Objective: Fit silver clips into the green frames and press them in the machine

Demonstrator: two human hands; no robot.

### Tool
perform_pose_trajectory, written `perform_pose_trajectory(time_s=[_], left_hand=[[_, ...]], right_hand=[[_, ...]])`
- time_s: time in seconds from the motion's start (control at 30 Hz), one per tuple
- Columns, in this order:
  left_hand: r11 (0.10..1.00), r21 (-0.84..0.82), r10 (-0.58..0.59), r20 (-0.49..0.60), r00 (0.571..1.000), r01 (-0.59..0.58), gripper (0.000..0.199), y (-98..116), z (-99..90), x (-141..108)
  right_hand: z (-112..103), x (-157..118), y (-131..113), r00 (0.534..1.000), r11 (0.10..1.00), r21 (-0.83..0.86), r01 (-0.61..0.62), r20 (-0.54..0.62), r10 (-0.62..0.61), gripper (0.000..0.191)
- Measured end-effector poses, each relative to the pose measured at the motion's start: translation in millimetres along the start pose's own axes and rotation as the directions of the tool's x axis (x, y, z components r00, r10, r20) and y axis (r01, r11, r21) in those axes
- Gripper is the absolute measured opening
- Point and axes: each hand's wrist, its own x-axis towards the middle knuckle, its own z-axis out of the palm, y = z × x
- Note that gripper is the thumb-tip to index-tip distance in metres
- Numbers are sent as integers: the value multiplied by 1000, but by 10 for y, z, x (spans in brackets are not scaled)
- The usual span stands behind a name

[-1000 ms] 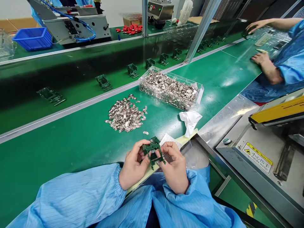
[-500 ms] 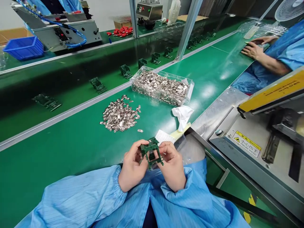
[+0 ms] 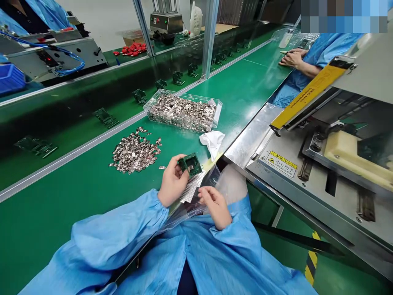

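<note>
My left hand [image 3: 174, 180] grips a green circuit board assembly [image 3: 189, 164] by its left side, thumb in front and fingers behind. The assembly has an open middle and is tilted above the table edge. Just below it lies a white sheet of small labels [image 3: 192, 189], partly covered by my left hand. To the right of that sheet, my right hand [image 3: 216, 205] is closed, thumb against fingertips; what it holds, if anything, is too small to tell. A heap of small metal pieces [image 3: 135, 152] lies on the green table beyond my left hand.
A clear tray [image 3: 218, 112] of metal pieces stands farther back. Crumpled white tissue [image 3: 212, 141] lies beside the table edge. Board assemblies [image 3: 106, 118] line the sunken green strip. A metal machine [image 3: 260, 164] with a yellow bar is at right. Beyond it are a co-worker's hands [image 3: 293, 58].
My right hand has let go of the board assembly and moved down to the right. My left hand has lifted and turned it. The view has swung right.
</note>
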Motion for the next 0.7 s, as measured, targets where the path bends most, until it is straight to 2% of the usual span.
perform_pose_trajectory(time_s=[0.07,0.23,0.33,0.43,0.5,0.57,0.63,0.7], left_hand=[[1000,-8,4,0,1000,-4,42,-77,42,65],[1000,-15,-12,13,1000,13,40,-135,48,17],[1000,17,-16,20,1000,16,39,-127,29,-2],[999,50,-14,35,999,12,38,-121,19,-4],[998,63,-6,60,998,2,38,-116,17,-15],[998,69,0,82,997,-6,39,-109,19,-39],[998,65,-1,97,995,-5,39,-103,22,-71],[998,59,0,115,993,-6,38,-99,26,-108]], right_hand=[[101,74,63,999,999,-24,38,38,-37,45],[230,125,177,991,986,-94,135,14,-135,43],[147,119,273,976,963,-165,215,63,-207,46],[-28,129,304,959,939,-228,256,179,-218,43],[-163,123,228,951,930,-262,258,240,-196,35],[-274,100,60,954,921,-297,252,238,-184,23],[-328,75,-170,961,907,-325,269,158,-229,13],[-309,76,-396,945,887,-329,324,65,-321,10]])
